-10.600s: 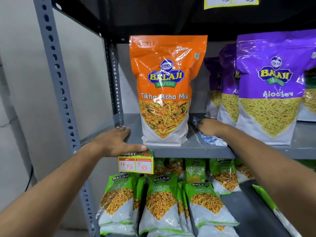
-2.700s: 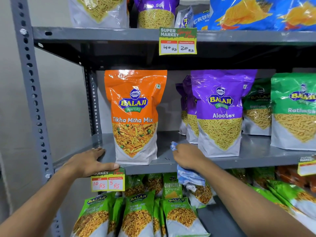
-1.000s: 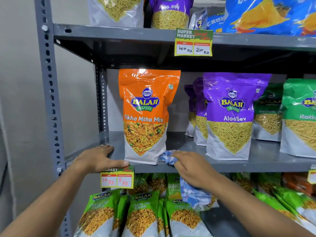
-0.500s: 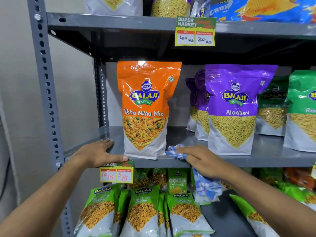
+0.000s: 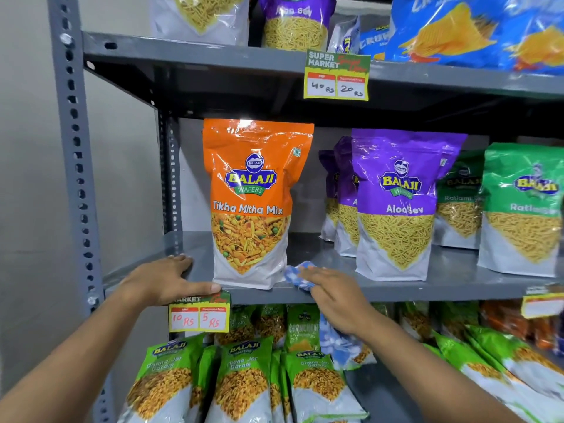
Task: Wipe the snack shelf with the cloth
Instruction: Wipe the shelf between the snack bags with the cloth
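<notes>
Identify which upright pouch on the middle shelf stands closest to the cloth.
The orange Tikha Mitha Mix pouch: the cloth under the right hand lies at its base; purple and green pouches stand farther right.

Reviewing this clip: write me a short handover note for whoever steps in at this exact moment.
Left hand: flat on the shelf front edge, left of the orange pouch.
Right hand: pressing the blue-white cloth on the shelf between orange pouch and purple pouch; cloth tail hangs below.
Done: cannot tell how much is wiped.
Left: wipe around and under the pouches.
</notes>
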A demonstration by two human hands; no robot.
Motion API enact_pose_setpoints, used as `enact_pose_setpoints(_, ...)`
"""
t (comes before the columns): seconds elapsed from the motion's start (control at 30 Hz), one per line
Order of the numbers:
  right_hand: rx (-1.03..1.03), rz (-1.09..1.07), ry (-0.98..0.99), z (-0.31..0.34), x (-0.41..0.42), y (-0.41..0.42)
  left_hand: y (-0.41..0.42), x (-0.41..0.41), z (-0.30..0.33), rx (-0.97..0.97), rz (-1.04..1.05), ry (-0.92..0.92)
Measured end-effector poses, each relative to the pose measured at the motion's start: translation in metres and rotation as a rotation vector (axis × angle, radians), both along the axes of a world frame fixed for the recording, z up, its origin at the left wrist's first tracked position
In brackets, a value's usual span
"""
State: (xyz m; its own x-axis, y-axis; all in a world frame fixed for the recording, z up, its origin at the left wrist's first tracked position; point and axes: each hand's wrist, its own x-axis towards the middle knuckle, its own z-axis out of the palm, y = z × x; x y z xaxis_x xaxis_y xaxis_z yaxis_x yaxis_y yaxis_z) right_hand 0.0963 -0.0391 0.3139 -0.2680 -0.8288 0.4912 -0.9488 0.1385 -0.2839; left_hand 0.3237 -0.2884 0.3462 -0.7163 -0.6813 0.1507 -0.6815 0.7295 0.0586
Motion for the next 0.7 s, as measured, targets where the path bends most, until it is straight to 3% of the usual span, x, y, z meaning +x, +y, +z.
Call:
enact_pose_setpoints(0.07, -0.062, 0.049, -0.263, 0.008, 0.001, 0.008, -0.002, 0.000, -0.002, -0.005, -0.002, 0.005)
enact_pose_setpoints(0.13, -0.172, -0.007, -0.353, 0.022, -0.007, 0.005, -0.005, 0.000, -0.003, 0.000, 0.004, 0.011)
enact_pose_setpoints(0.2, -0.217, -0.149, -0.233, 0.036, -0.021, -0.006, -0.006, 0.000, -0.002, 0.001, 0.005, 0.012)
enact_pose_setpoints(0.27, -0.077, -0.308, -0.053, 0.039, -0.036, -0.023, -0.007, 0.000, -0.002, -0.001, -0.002, 0.016)
enact_pose_setpoints(0.33, 0.086, -0.364, 0.004, 0.036, -0.046, -0.037, -0.006, -0.001, 0.000, -0.013, -0.015, 0.010)
enact_pose_setpoints(0.47, 0.179, -0.266, 0.023, 0.033, -0.044, -0.041, -0.006, -0.001, -0.001, -0.017, -0.004, 0.002)
enact_pose_setpoints(0.7, 0.103, -0.132, 0.049, 0.017, -0.004, 0.004, -0.006, -0.002, -0.004, -0.029, 0.004, 0.011)
